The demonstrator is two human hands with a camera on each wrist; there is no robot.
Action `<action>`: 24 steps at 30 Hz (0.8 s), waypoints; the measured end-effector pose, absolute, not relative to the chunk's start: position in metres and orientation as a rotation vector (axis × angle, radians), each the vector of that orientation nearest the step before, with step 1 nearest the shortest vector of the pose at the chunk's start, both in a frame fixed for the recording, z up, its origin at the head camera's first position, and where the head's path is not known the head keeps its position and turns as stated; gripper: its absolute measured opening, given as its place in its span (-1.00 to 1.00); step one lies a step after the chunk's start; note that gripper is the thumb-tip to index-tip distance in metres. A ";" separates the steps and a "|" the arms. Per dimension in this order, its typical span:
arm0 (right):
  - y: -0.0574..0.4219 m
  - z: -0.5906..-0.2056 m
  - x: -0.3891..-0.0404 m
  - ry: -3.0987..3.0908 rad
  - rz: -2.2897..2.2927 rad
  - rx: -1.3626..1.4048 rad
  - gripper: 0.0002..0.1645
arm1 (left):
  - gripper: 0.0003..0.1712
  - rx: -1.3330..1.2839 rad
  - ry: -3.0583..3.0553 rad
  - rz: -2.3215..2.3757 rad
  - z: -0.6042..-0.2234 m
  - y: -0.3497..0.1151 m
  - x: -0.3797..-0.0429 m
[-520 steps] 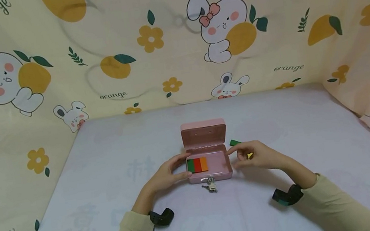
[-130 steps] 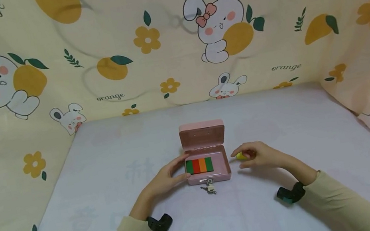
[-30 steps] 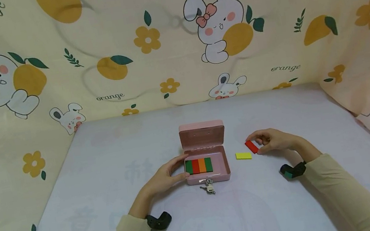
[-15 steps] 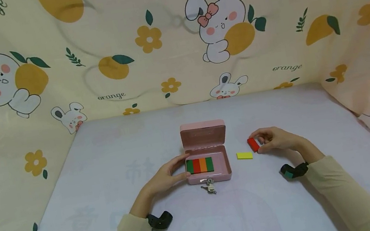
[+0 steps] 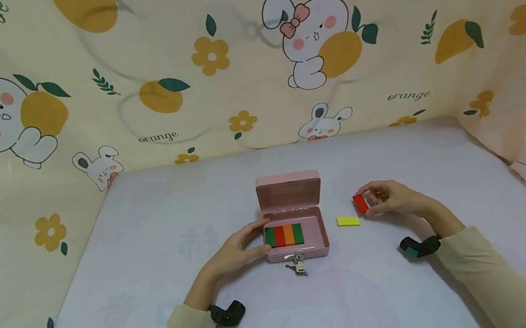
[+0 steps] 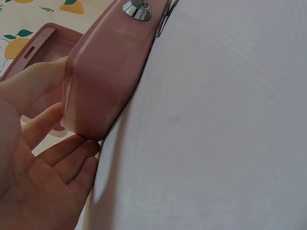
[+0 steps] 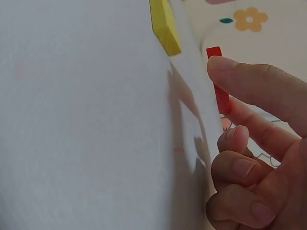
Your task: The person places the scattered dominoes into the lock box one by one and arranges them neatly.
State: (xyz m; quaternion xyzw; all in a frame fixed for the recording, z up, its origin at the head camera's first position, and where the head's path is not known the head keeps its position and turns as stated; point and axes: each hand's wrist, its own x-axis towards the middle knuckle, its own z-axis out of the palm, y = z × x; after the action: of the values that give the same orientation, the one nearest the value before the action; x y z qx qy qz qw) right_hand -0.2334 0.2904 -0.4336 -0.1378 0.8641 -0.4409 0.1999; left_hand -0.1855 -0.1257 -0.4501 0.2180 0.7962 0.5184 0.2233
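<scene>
A pink metal cash box (image 5: pixel 327 234) stands with its lid raised in the head view. Inside, against its left wall, several blocks (image 5: pixel 283 236) form a row: green, red, orange, green. My left hand (image 5: pixel 235 251) holds the box by its left side; the left wrist view shows its fingers against the box wall (image 6: pixel 103 81). To the right of the box, my right hand (image 5: pixel 392 199) pinches a red block (image 5: pixel 360 204) between thumb and index finger. That red block (image 7: pixel 223 98) appears over the table in the right wrist view, the other fingers curled below.
A yellow block (image 5: pixel 348 221) lies on the white table between the box and my right hand. Keys (image 5: pixel 297 269) hang from the lock at the box's front. Behind the table rises a printed cloth (image 5: pixel 242 35) with rabbits and oranges.
Since the earliest frame, a second green block has joined the row in the box. My right hand has moved from the yellow block to the red one, turning it more upright. Left hand stays.
</scene>
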 end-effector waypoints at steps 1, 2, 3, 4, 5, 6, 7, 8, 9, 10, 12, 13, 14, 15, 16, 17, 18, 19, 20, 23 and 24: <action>0.290 -0.433 -0.233 2.420 -1.231 -0.386 -0.37 | -0.25 0.603 2.200 1.431 -0.450 -0.126 -0.186; 0.289 -0.433 -0.233 2.418 -1.232 -0.382 -0.37 | -0.25 0.604 2.200 1.431 -0.450 -0.126 -0.186; 0.288 -0.433 -0.232 2.420 -1.229 -0.378 -0.36 | -0.25 0.604 2.201 1.431 -0.450 -0.125 -0.185; 0.287 -0.432 -0.232 2.422 -1.227 -0.375 -0.36 | -0.25 0.607 2.204 1.430 -0.450 -0.126 -0.185; 0.286 -0.432 -0.231 2.426 -1.223 -0.371 -0.35 | -0.25 0.607 2.205 1.430 -0.449 -0.126 -0.185; 0.285 -0.433 -0.231 2.428 -1.222 -0.370 -0.35 | -0.25 0.609 2.207 1.429 -0.449 -0.125 -0.185; 0.284 -0.433 -0.230 2.429 -1.223 -0.371 -0.35 | -0.25 0.610 2.207 1.430 -0.449 -0.125 -0.185; 0.283 -0.433 -0.230 2.432 -1.223 -0.372 -0.35 | -0.25 0.610 2.206 1.430 -0.449 -0.125 -0.185; 0.282 -0.433 -0.230 2.436 -1.224 -0.373 -0.35 | -0.25 0.611 2.206 1.430 -0.449 -0.125 -0.185; 0.281 -0.433 -0.229 2.438 -1.227 -0.378 -0.36 | -0.25 0.611 2.206 1.429 -0.449 -0.126 -0.185; 0.279 -0.433 -0.228 2.441 -1.235 -0.396 -0.37 | -0.25 0.611 2.208 1.429 -0.449 -0.125 -0.185; 0.278 -0.433 -0.228 2.444 -1.239 -0.399 -0.38 | -0.24 0.611 2.208 1.428 -0.449 -0.125 -0.185; 0.277 -0.433 -0.227 2.447 -1.242 -0.400 -0.39 | -0.24 0.612 2.209 1.427 -0.450 -0.125 -0.185; 0.276 -0.433 -0.227 2.447 -1.248 -0.401 -0.39 | -0.24 0.612 2.209 1.425 -0.450 -0.125 -0.185; 0.276 -0.432 -0.226 2.449 -1.250 -0.404 -0.39 | -0.24 0.612 2.212 1.423 -0.450 -0.125 -0.185; 0.275 -0.432 -0.226 2.448 -1.255 -0.405 -0.39 | -0.24 0.612 2.213 1.421 -0.450 -0.125 -0.185; 0.274 -0.431 -0.226 2.448 -1.256 -0.406 -0.40 | -0.24 0.612 2.214 1.418 -0.450 -0.125 -0.185; 0.274 -0.431 -0.225 2.447 -1.260 -0.401 -0.39 | -0.24 0.611 2.217 1.416 -0.450 -0.125 -0.185; 0.273 -0.430 -0.225 2.444 -1.266 -0.404 -0.40 | -0.24 0.611 2.219 1.414 -0.450 -0.126 -0.185; 0.270 -0.428 -0.224 2.440 -1.276 -0.411 -0.40 | -0.24 0.610 2.220 1.414 -0.450 -0.126 -0.186; 0.269 -0.427 -0.224 2.439 -1.279 -0.412 -0.40 | -0.24 0.610 2.220 1.414 -0.450 -0.126 -0.186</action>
State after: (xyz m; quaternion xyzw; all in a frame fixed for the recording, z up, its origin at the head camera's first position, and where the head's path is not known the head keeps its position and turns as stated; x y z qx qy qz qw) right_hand -0.2237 0.2688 -0.4271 -0.1455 0.8620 -0.4520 0.1776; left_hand -0.1857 -0.1259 -0.4500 0.2202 0.8020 0.5107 0.2180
